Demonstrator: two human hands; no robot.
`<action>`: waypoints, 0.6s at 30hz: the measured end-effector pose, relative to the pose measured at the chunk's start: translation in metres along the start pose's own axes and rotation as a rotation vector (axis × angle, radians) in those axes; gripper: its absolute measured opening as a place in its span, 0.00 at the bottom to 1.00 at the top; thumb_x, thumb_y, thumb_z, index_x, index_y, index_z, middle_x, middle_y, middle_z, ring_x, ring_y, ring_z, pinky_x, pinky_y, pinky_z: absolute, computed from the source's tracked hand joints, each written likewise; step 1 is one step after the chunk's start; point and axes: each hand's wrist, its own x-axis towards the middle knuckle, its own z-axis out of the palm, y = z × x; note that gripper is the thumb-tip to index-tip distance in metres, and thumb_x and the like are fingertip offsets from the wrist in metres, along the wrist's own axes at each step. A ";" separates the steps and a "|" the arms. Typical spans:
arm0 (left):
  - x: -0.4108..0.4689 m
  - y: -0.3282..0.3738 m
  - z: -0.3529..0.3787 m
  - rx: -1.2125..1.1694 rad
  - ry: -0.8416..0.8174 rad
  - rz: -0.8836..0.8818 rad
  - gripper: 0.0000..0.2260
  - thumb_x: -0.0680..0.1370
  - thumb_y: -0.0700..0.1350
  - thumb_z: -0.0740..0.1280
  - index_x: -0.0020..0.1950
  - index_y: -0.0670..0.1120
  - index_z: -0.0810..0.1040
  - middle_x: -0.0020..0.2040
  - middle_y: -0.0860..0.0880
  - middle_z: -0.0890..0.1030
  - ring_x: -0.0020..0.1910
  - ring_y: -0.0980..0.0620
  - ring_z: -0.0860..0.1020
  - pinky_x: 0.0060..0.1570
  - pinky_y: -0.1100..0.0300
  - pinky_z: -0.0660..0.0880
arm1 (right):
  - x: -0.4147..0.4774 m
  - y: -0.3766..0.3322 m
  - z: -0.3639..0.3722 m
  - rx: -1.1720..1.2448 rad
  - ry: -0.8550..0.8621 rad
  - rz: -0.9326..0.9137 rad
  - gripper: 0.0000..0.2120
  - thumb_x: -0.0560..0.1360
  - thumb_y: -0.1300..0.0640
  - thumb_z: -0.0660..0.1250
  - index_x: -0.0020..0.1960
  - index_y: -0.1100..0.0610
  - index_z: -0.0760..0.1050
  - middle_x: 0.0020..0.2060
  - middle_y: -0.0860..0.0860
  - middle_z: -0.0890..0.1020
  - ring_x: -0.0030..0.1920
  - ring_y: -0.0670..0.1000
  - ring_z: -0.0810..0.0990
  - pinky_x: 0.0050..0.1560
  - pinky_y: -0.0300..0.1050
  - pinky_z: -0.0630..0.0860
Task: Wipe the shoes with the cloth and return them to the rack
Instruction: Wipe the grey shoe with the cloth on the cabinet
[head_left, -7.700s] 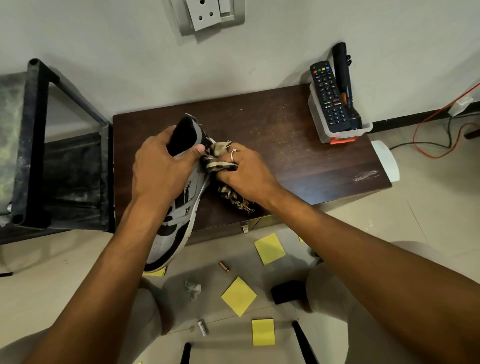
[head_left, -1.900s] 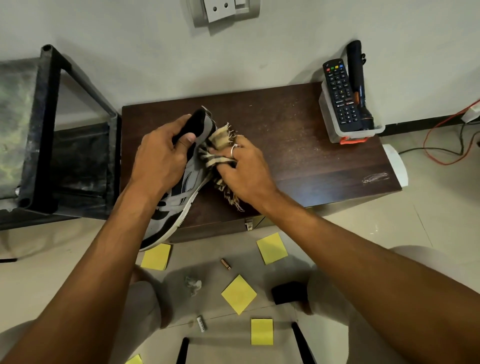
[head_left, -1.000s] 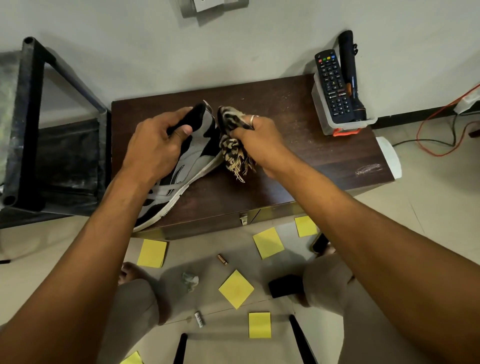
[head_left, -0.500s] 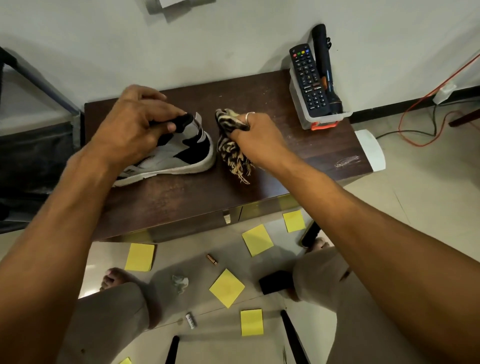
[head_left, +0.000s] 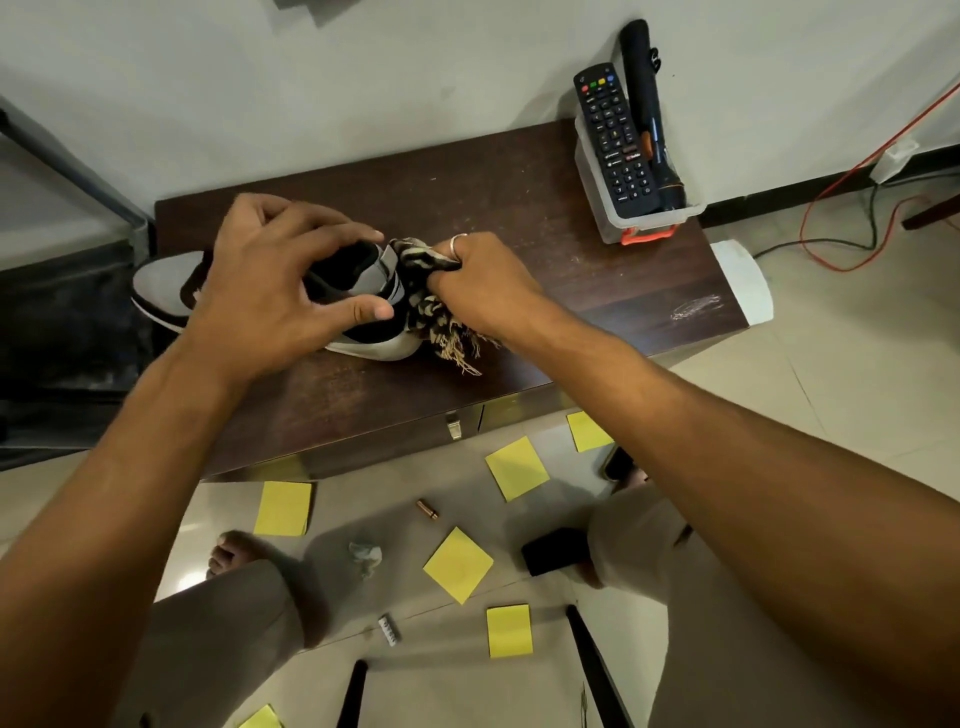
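We're gripping the seemingly light, stiff grey-black sneaker (head_left: 374, 332) by its collar, left hand (head_left: 280, 291) curled round it; right hand (head_left: 483, 280), at three o'clock, clenching the soft striped cloth (head_left: 421, 296).

Scuffed dark wood table (head_left: 571, 270), frayed woven cloth (head_left: 431, 312), glossy tiled floor (head_left: 857, 374)

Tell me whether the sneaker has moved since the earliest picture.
Yes. The sneaker swung leftward: its toe no longer overhangs the wooden table at the front edge but lies on top.
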 end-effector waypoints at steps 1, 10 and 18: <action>0.001 0.000 0.002 -0.002 0.010 -0.005 0.32 0.70 0.74 0.66 0.69 0.59 0.78 0.65 0.59 0.77 0.63 0.46 0.65 0.62 0.45 0.69 | -0.001 0.000 0.001 0.030 0.022 -0.004 0.09 0.79 0.61 0.65 0.47 0.52 0.83 0.34 0.46 0.82 0.27 0.38 0.76 0.24 0.31 0.68; 0.004 -0.005 -0.001 0.004 -0.069 -0.010 0.33 0.66 0.56 0.80 0.70 0.62 0.75 0.66 0.59 0.74 0.62 0.46 0.63 0.61 0.44 0.67 | -0.028 0.024 0.015 0.202 -0.055 0.037 0.08 0.77 0.61 0.67 0.44 0.52 0.84 0.41 0.55 0.87 0.44 0.55 0.86 0.52 0.60 0.83; 0.003 -0.008 -0.002 0.013 -0.101 0.011 0.36 0.66 0.56 0.80 0.73 0.62 0.72 0.69 0.60 0.72 0.63 0.46 0.62 0.62 0.45 0.65 | -0.049 0.018 0.020 0.102 -0.066 0.012 0.10 0.79 0.59 0.67 0.41 0.53 0.83 0.31 0.46 0.82 0.30 0.42 0.77 0.33 0.40 0.73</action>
